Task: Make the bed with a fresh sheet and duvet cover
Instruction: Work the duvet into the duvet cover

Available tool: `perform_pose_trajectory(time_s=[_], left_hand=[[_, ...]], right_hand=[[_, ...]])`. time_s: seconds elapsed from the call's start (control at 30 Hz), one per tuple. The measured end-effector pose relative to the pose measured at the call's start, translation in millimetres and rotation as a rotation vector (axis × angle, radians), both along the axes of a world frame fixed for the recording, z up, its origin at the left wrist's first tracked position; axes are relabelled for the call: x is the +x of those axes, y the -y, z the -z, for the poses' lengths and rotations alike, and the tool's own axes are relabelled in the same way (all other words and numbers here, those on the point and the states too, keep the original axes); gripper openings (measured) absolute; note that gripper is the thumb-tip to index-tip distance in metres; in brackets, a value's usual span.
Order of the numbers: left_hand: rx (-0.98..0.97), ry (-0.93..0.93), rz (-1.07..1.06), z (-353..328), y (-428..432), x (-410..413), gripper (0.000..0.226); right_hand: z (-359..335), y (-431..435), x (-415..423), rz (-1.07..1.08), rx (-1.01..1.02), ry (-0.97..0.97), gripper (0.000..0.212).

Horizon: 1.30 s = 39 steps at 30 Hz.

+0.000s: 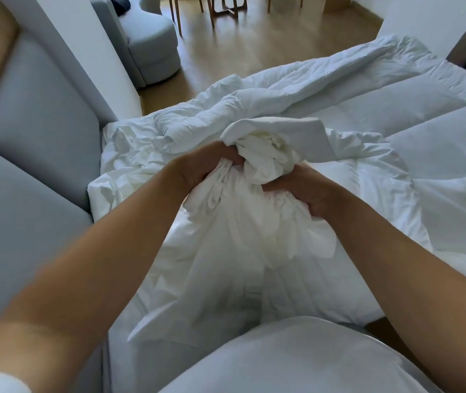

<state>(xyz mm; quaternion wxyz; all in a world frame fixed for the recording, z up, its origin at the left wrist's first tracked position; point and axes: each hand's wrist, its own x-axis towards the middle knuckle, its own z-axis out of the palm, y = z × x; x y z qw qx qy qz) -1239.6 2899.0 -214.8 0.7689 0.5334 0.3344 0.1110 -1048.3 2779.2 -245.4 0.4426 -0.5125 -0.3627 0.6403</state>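
Nearest us, a white rounded bulk point(297, 361) fills the lower edge; we cannot tell whether it is a pillow or clothing. Above it, the left hand point(197, 168) and right hand point(308, 191) are both clenched on a bunched white duvet cover point(240, 228), which hangs from the fists towards us. Left of the left hand lies a crumpled sheet point(129, 154), bordered by grey padded panels point(27, 123). Beyond both hands the quilted duvet point(396, 109) spreads over the bed. Farthest are a grey armchair point(149, 46) and a wooden floor point(254, 49).
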Motion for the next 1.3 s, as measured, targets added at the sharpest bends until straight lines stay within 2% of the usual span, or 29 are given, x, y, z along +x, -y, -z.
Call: perform_pose_trajectory(time_s=[0.1,0.2,0.27,0.33,0.4,0.47,0.57,0.7,0.8,0.9,1.0,1.07,1.17,1.23,1.3], left_hand=[[0.03,-0.232,0.347,-4.2,5.6,-6.5,0.03],[0.057,-0.328,0.445,-0.8,17.7,-2.7,0.037],[0.049,-0.313,0.388,5.6,20.8,-3.2,0.035],[-0.064,-0.198,0.268,12.7,22.1,-6.3,0.029],[-0.172,0.019,0.084,18.0,20.8,-7.5,0.03],[-0.181,0.193,-0.046,19.4,17.8,-2.5,0.028],[-0.152,0.195,-0.122,20.4,11.0,13.6,0.025],[-0.143,0.153,-0.113,19.8,9.6,25.6,0.027],[-0.065,-0.011,0.106,15.2,4.1,20.7,0.023],[-0.038,-0.226,0.394,13.8,1.4,15.9,0.038],[-0.021,-0.275,0.528,16.7,4.6,17.1,0.039],[-0.064,-0.235,0.505,21.2,6.5,13.9,0.04],[-0.179,-0.036,0.244,26.2,4.6,7.1,0.035],[-0.257,0.153,0.152,25.5,2.1,7.5,0.035],[-0.269,0.225,0.139,23.6,0.4,14.2,0.037]], right_hand=[[1.0,-3.4,1.3,0.169,0.108,0.004,0.025],[1.6,-9.9,-2.8,0.25,0.073,0.08,0.013],[4.4,-11.9,-4.7,0.301,0.059,0.112,0.013],[6.2,-10.1,-1.6,0.265,0.059,0.115,0.022],[2.2,-4.5,2.4,0.067,0.071,0.079,0.027],[-1.4,2.3,2.8,-0.155,0.024,0.005,0.04],[5.4,5.3,-0.4,-0.191,-0.042,-0.071,0.038],[11.3,7.5,-1.1,-0.008,-0.035,-0.059,0.038],[9.9,3.4,6.6,0.2,0.024,-0.071,0.032],[7.2,-4.0,9.5,0.328,0.026,-0.001,0.014],[7.3,-9.6,3.8,0.375,-0.013,0.079,0.016],[5.7,-10.2,3.9,0.356,0.009,0.148,0.01],[4.0,-5.4,9.5,0.171,0.045,0.089,0.01],[3.7,1.9,13.0,-0.019,-0.009,0.032,0.024],[6.1,5.4,13.8,-0.16,-0.09,-0.047,0.036]])
